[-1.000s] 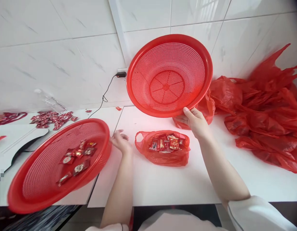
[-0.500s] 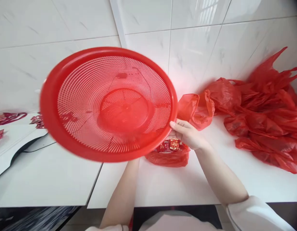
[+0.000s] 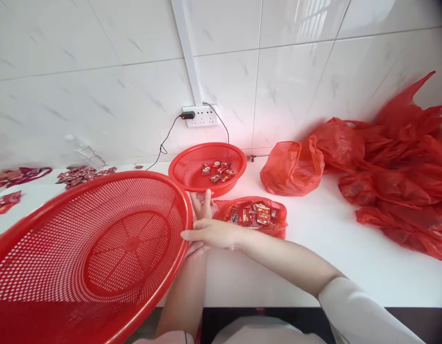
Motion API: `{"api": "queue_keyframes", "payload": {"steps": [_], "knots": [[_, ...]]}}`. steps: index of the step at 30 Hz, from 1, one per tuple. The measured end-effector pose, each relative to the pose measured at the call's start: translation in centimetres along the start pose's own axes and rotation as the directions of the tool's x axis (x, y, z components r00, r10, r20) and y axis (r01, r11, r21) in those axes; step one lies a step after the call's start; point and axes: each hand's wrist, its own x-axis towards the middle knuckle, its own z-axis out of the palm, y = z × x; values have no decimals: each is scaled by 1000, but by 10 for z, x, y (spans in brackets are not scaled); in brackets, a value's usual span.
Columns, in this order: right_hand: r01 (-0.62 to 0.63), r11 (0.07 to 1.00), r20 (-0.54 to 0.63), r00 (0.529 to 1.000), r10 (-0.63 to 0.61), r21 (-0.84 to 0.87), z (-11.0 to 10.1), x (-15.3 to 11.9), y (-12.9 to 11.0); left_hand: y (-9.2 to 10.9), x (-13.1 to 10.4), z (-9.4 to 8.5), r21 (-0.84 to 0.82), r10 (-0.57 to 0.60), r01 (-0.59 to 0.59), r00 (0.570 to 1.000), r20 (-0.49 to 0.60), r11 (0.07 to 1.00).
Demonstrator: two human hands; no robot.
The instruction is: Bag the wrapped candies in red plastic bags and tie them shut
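A large red plastic colander basket [image 3: 130, 246], empty and tilted, fills the lower left of the view. My right hand [image 3: 214, 233] grips its right rim with the thumb on the inner side. Behind that rim my left hand [image 3: 204, 205] has its fingers stretched apart, crossed by the right hand; its palm is partly hidden. Just beyond it stands a smaller red basket [image 3: 174, 167] holding several small wrapped packets [image 3: 223, 167]. To the right of my hands lies an opened red plastic bag [image 3: 281, 217] full of red and gold packets [image 3: 263, 215].
Another red bag [image 3: 290, 167] stands against the tiled wall, beside a heap of red bags [image 3: 396, 186] on the right. A power strip [image 3: 203, 117] with cables is on the wall. Red packets [image 3: 81, 176] and a clear bottle [image 3: 87, 153] lie at the left.
The large basket has swung down and to the left in my right hand, uncovering the smaller basket and power strip. My left hand has come into sight.
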Motion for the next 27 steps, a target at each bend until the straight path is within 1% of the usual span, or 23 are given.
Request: {"api": "queue_keyframes", "payload": {"steps": [3,7,11,14,16,18,20,21,22,23,24,25,26,27], "knots": [[-75,996,15,997,74,51,7,31,15,-6,6,-2,-13,106,-108,989,-100,994],[-133,991,-29,991,133,11,12,65,26,-9,8,-3,19,198,-198,970,-141,980],[-101,995,-63,993,101,-9,13,90,27,-10,6,-4,104,228,-215,964,-136,971],[-49,993,-36,998,46,-103,12,94,27,-9,3,-4,191,217,-193,969,-115,962],[19,971,-25,999,-26,-238,10,83,26,-7,0,-3,259,202,-172,975,-91,950],[123,911,-21,990,-143,-393,6,62,24,-2,-2,-3,357,176,-135,981,-85,924],[247,802,9,957,-288,-544,0,31,19,4,-2,-5,460,145,-85,985,-97,884],[305,723,26,929,-369,-620,-5,13,16,8,-2,-7,499,128,-62,987,-100,864],[329,622,34,899,-437,-710,-12,-6,13,13,-2,-10,526,114,-45,988,-100,849],[312,498,23,864,-504,-809,-20,-24,11,17,-1,-13,552,99,-33,991,-90,833],[246,384,-6,836,-549,-890,-30,-43,9,22,-1,-17,586,76,-22,995,-67,810],[126,289,-65,819,-571,-949,-40,-60,8,26,-1,-20,631,43,-11,998,-35,776],[-38,217,-160,801,-577,-975,-52,-76,8,30,-1,-23,695,-7,-6,1000,17,719],[-222,162,-275,771,-574,-961,-65,-92,10,35,-2,-25,752,-59,-11,996,66,659]]}}
